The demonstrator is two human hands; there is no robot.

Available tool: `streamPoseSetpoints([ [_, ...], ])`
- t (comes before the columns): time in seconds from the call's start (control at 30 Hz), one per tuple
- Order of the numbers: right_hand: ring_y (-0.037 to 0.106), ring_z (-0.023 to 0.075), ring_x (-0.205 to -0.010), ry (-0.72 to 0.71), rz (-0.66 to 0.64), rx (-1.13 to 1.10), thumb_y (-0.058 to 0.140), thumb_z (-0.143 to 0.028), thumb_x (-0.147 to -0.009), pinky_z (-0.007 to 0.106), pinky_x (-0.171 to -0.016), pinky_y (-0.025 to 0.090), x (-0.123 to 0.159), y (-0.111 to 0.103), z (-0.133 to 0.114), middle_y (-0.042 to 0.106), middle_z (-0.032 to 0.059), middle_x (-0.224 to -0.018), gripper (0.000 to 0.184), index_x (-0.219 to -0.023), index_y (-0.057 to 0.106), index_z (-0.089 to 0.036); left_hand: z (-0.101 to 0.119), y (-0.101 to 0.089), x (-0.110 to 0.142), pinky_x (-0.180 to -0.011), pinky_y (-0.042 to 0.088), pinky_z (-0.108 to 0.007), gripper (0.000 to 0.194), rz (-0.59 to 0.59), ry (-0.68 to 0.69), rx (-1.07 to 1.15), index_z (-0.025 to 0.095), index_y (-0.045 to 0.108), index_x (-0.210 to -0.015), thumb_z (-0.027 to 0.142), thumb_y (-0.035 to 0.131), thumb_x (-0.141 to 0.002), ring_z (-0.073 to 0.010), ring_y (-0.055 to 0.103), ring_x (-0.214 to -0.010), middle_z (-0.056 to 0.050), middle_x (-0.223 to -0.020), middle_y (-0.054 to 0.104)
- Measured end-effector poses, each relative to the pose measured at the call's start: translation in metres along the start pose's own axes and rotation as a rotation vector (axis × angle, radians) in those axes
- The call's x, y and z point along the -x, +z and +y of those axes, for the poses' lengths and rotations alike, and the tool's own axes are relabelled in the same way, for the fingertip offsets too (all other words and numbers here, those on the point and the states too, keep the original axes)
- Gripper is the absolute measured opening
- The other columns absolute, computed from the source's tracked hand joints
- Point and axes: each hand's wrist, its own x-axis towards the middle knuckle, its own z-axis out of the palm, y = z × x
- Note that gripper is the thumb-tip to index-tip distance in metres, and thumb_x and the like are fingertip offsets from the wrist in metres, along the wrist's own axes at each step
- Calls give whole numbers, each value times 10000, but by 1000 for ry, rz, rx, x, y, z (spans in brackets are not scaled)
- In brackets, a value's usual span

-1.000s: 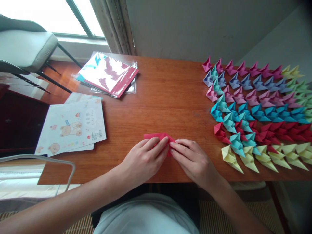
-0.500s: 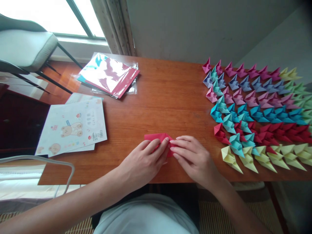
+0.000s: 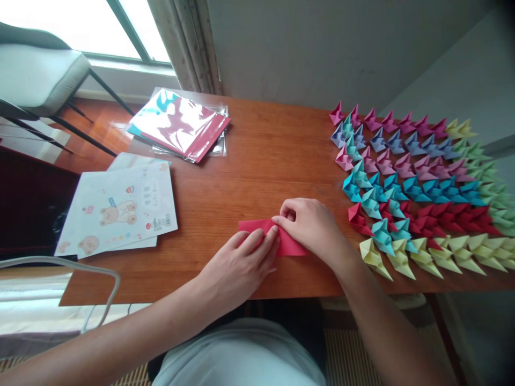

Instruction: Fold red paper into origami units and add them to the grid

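On tbl [image 3: 261,166], L hand [image 3: 237,260], unclenched, presses red paper [image 3: 290,247]; R grip [image 3: 309,222] pinches its edge.

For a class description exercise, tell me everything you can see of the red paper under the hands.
The red paper is plain, slightly pinkish and thin-looking, longer from side to side. It lies roughly flat on the brown table, towards the person's side. The left hand covers much of its middle with the fingers; the right hand touches it near its upper edge. Any folds beneath the hands are hidden.
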Motion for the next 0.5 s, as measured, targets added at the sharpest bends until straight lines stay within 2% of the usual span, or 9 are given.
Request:
streamPoseSetpoints([
  [0.2,645,196,-692,22,-177,175,649,-483,-873,284,-550,313,-10,-18,-4,732,28,-726,299,-706,716,-244,1,1,0,-902,481,-364,434,7,-11,-2,98,563,-1386,329,436,-1041,-243,554,-1145,-116,-1477,544],
  [0.4,671,206,-723,-26,-476,366,673,-474,-834,271,-533,311,-15,-45,-5,752,42,-788,248,-746,757,-257,1,0,-1,-911,488,-348,442,-7,-18,-7,114,548,-1404,336,403,-1050,-233,551,-1156,-104,-1482,542],
  [0.5,685,222,-737,-23,-564,457,695,-427,-815,275,-528,312,-11,-52,-4,755,53,-784,202,-743,768,-253,1,0,0,-918,485,-349,434,0,-20,-6,113,564,-1389,332,404,-1050,-237,554,-1158,-108,-1475,548],
])
